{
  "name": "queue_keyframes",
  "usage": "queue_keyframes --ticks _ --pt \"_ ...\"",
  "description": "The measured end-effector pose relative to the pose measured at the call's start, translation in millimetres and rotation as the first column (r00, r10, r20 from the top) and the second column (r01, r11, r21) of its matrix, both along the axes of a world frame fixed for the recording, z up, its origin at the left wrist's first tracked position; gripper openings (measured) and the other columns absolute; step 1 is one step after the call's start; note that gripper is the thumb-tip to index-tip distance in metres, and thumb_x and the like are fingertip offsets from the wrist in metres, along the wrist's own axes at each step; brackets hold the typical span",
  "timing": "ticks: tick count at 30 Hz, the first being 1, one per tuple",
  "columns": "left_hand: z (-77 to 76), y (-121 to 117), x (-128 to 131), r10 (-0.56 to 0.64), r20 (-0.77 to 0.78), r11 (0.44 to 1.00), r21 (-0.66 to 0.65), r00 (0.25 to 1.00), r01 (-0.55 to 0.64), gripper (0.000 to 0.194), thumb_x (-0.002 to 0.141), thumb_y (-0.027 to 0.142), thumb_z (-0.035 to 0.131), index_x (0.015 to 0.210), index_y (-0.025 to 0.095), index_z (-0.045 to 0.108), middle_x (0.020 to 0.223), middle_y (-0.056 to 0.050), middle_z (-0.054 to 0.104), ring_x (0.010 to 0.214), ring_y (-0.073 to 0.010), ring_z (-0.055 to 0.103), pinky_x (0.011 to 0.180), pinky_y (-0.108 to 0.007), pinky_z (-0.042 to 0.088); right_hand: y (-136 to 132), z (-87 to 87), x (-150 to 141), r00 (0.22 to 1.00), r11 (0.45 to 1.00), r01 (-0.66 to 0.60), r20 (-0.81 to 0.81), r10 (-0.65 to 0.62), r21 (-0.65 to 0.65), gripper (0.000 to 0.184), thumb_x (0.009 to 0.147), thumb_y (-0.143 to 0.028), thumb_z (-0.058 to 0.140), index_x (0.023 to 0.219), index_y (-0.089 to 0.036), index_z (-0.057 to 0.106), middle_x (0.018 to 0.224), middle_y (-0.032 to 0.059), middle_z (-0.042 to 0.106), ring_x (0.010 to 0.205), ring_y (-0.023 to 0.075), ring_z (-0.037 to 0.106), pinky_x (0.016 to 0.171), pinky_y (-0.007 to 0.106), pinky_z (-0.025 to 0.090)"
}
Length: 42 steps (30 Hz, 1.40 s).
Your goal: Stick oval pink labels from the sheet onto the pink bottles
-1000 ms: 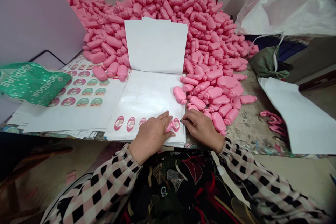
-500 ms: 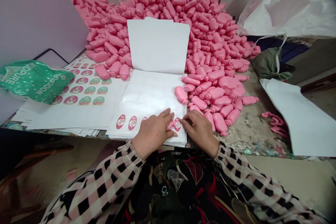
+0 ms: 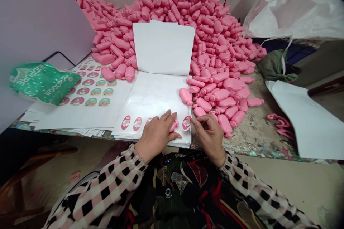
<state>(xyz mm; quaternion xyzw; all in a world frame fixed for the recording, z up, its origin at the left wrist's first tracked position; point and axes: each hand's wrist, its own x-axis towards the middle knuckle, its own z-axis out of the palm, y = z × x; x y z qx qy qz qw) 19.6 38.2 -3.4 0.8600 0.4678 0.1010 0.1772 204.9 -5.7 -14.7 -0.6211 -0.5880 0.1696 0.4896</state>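
My left hand (image 3: 158, 130) lies over the sticker sheet (image 3: 150, 96), its fingers closed round a small pink bottle (image 3: 174, 125) that is mostly hidden under them. Between thumb and forefinger of my right hand (image 3: 211, 132) is the edge of an oval pink sticker (image 3: 186, 123), which sits at the sheet's right side and looks lifted. Left of my left hand, more oval stickers (image 3: 137, 123) remain on the sheet's bottom row. A loose pink bottle (image 3: 185, 96) lies on the sheet's right edge.
A big heap of pink bottles (image 3: 215, 43) fills the back and right of the table. White backing paper (image 3: 163, 48) stands folded up against it. At left are printed sticker sheets (image 3: 64, 116) under a green bag (image 3: 45, 82). White paper (image 3: 306, 121) hangs at the right edge.
My right hand has moved slightly right, pulling the oval sticker away from the sheet. My left hand stays on the bottle. The whole view has shifted a little.
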Motion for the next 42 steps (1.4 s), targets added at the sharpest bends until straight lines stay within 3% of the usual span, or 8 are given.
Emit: queue_keyframes --ticks 3,5,7,9,11,13,33,42 --pt "2.8 -5 -2 0.108 0.289 0.991 -0.111 0.951 -0.078 0.061 0.080 0.054 0.056 0.131 0.024 0.047 0.130 -0.010 0.055 0.109 -0.0302 0.054 0.089 -0.043 0.041 0 5.3 1 0.993 1.000 0.008 -0.121 -0.011 -0.025 0.013 0.083 -0.032 0.062 0.080 -0.020 0.060 0.078 0.0003 0.056 0.072 0.0135 0.050 0.065 0.028 0.040" --pt "9.1 -10 -2 0.301 0.544 0.929 -0.354 0.783 -0.111 0.049 0.085 0.055 0.047 0.122 0.023 0.052 0.106 -0.007 0.064 0.092 -0.0220 0.059 0.079 -0.036 0.046 0 11.5 -2 0.978 0.997 -0.035 -0.208 0.019 -0.072 0.014 0.082 -0.034 0.064 0.080 -0.020 0.060 0.077 -0.0003 0.056 0.071 0.0133 0.051 0.065 0.028 0.040" --pt "17.1 -14 1 0.541 0.669 0.766 -0.642 0.509 0.030 0.044 0.089 0.057 0.036 0.112 0.024 0.055 0.085 -0.002 0.062 0.066 -0.0139 0.057 0.059 -0.027 0.046 -1 20.1 -9 0.958 0.989 -0.100 -0.278 0.065 -0.111 0.016 0.081 -0.035 0.065 0.080 -0.020 0.060 0.076 -0.0006 0.057 0.070 0.0130 0.051 0.064 0.027 0.040" --pt "24.3 -18 4 0.731 0.625 0.571 -0.780 0.275 0.256 0.042 0.089 0.057 0.035 0.104 0.024 0.056 0.081 0.001 0.057 0.056 -0.0095 0.051 0.047 -0.022 0.042 -2 29.4 -18 0.943 0.975 -0.177 -0.307 0.128 -0.137 0.016 0.081 -0.035 0.065 0.079 -0.020 0.059 0.075 -0.0009 0.057 0.069 0.0123 0.050 0.063 0.027 0.040" --pt "28.4 -20 8 0.836 0.529 0.446 -0.811 0.147 0.379 0.038 0.087 0.056 0.042 0.098 0.023 0.057 0.086 0.001 0.056 0.057 -0.0080 0.051 0.043 -0.020 0.042 -3 36.7 -26 0.937 0.960 -0.235 -0.298 0.182 -0.150 0.017 0.081 -0.035 0.064 0.077 -0.019 0.060 0.075 -0.0011 0.057 0.068 0.0117 0.050 0.062 0.026 0.039" --pt "29.2 -22 10 0.876 0.474 0.401 -0.818 0.089 0.413 0.035 0.086 0.053 0.047 0.096 0.021 0.058 0.091 0.001 0.055 0.058 -0.0076 0.052 0.043 -0.020 0.044 -4 40.0 -32 0.934 0.947 -0.272 -0.283 0.218 -0.169 0.017 0.081 -0.035 0.065 0.076 -0.019 0.060 0.074 -0.0011 0.057 0.068 0.0115 0.051 0.062 0.026 0.039" --pt "21.8 -27 11 0.863 0.488 0.383 -0.800 0.131 0.461 0.043 0.086 0.057 0.044 0.104 0.019 0.054 0.073 0.001 0.057 0.050 -0.0088 0.055 0.047 -0.022 0.047 -6 34.8 -39 0.921 0.940 -0.280 -0.330 0.206 -0.195 0.018 0.079 -0.036 0.065 0.075 -0.019 0.063 0.072 -0.0005 0.061 0.065 0.0120 0.054 0.061 0.026 0.044" --pt "23.0 -29 13 0.855 0.503 0.403 -0.798 0.126 0.449 0.042 0.086 0.058 0.042 0.102 0.021 0.054 0.077 0.000 0.056 0.054 -0.0094 0.056 0.046 -0.022 0.047 -9 39.7 -44 0.840 0.913 -0.338 -0.510 0.184 -0.228 0.017 0.077 -0.035 0.067 0.073 -0.020 0.060 0.065 -0.0038 0.061 0.058 0.0110 0.057 0.055 0.025 0.048"
